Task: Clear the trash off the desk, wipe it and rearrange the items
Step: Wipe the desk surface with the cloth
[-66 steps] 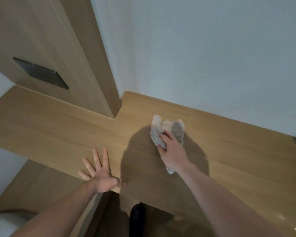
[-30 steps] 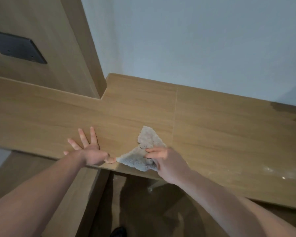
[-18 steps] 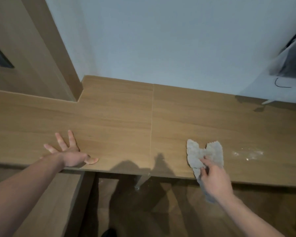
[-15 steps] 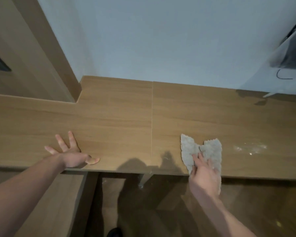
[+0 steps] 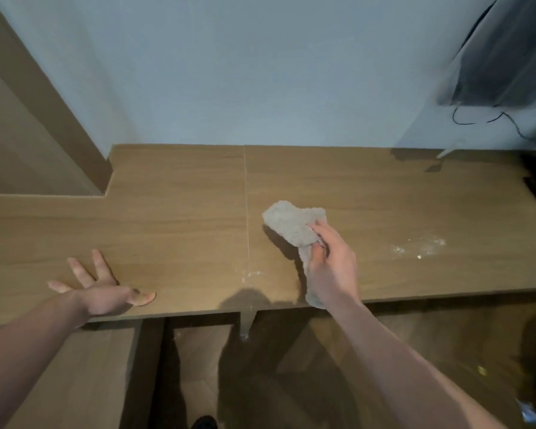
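Wood-grain laminate covers the desk (image 5: 174,218), a long top with a thin seam (image 5: 246,212) running front to back near its middle. Taking that seam as the landmark: just right of it lies a crumpled grey cloth (image 5: 291,226), its bunched end on the desk surface and its tail trailing back under the right hand (image 5: 330,267) to hang over the front edge. The fingers (image 5: 319,243) of that hand are curled around the cloth, pinching it against the palm, with the wrist above the desk's front edge.

Left of the seam, near the front edge, the left hand (image 5: 102,294) rests flat on the desk, its fingers (image 5: 101,266) spread wide and straight, the thumb pointing toward the seam; it holds nothing.

Well right of the seam, beyond the cloth, a patch of pale dust and crumbs (image 5: 418,247) speckles the wood. A fainter smear of the same pale dust (image 5: 251,274) sits right beside the seam close to the front edge.

Far right of the seam, a dark object wrapped in clear plastic (image 5: 502,57) leans by the pale wall, with a thin black cable (image 5: 489,119) looping below it. Far left of the seam, a tall wooden panel (image 5: 37,119) rises from a notch in the desk's back edge.
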Action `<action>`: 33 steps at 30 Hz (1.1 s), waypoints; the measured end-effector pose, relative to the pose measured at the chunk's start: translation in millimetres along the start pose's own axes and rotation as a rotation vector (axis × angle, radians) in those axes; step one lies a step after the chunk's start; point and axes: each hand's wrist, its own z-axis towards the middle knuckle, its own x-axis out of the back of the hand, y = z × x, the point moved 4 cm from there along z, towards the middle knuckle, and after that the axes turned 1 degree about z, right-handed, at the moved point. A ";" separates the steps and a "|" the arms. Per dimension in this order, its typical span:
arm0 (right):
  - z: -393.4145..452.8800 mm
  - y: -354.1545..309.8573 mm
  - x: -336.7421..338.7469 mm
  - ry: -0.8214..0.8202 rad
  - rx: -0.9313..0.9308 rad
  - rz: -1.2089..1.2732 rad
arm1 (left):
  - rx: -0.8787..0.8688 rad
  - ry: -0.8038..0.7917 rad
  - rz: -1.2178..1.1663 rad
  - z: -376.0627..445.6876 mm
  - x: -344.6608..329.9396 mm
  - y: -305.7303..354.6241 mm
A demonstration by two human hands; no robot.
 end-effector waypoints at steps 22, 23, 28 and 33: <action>-82.1 -13.2 -101.8 -0.356 0.329 -0.208 | 0.006 -0.072 0.069 5.2 2.0 3.2; -77.1 -9.7 -85.6 -0.295 0.320 -0.185 | 0.009 -0.066 0.049 4.6 2.4 3.3; -10.9 30.7 2.9 0.011 0.150 -0.064 | 0.002 -0.029 -0.067 -19.7 7.0 12.4; 4.0 47.2 -41.1 -0.189 0.060 -0.409 | -0.018 -0.043 -0.096 -14.1 7.5 7.1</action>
